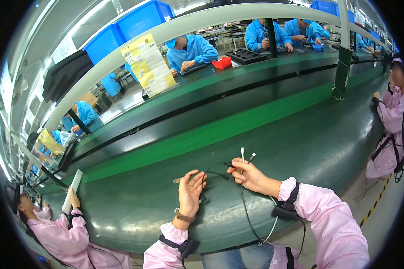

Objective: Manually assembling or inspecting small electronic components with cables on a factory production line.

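My left hand is turned palm inward with its fingers loosely curled around a thin black cable. A metal-tipped plug juts out beside its thumb side. To the right, my right hand pinches the cable at a black piece between thumb and fingers. Above those fingers stick up a white connector and a smaller grey-white connector. A black cord and a white cord hang from the right hand toward my lap. How the cords join is hidden by the fingers.
The dark green work surface curves around me, with a bright green strip beyond. At left, a person in pink holds a long white piece; another person is at right. Across are people in blue, a red bin and a post.
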The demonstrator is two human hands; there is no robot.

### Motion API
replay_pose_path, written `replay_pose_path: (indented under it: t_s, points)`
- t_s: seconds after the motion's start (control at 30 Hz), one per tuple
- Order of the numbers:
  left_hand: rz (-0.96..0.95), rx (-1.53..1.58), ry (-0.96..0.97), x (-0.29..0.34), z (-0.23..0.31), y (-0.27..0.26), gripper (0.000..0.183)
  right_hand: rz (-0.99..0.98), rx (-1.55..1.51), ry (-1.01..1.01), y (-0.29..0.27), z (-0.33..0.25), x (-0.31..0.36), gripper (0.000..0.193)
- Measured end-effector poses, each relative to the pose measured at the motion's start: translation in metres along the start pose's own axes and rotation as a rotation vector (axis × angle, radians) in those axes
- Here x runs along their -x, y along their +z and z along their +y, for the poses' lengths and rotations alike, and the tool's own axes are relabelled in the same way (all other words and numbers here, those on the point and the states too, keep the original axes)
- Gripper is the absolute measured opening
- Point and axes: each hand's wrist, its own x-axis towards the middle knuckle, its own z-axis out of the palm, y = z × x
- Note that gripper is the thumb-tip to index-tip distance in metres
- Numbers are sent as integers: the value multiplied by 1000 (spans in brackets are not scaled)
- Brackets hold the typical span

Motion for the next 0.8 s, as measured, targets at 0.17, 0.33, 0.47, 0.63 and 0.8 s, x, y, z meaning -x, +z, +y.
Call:
replay_pose_path:
  t_s: [0.17, 0.33, 0.47, 0.63, 0.8]
  points:
    - [-165, -23, 178, -8, -3, 3, 69, 36, -33, -83, -2, -5, 5, 10]
    - [-149, -422, 389, -5, -5, -8, 50, 27, 58, -31, 9, -4, 5, 19]
    - [15, -502, 470, 0, -1, 1, 35, 17, 42, -58, 4, -2, 4, 19]
    - [-13, -449, 419, 2, -4, 1, 24, 13, 11, -90, 5, 0, 5, 17]
    - [-354, -441, 114, -3, -14, 2, 30, -77, 175, -57, 7, 0, 7, 19]
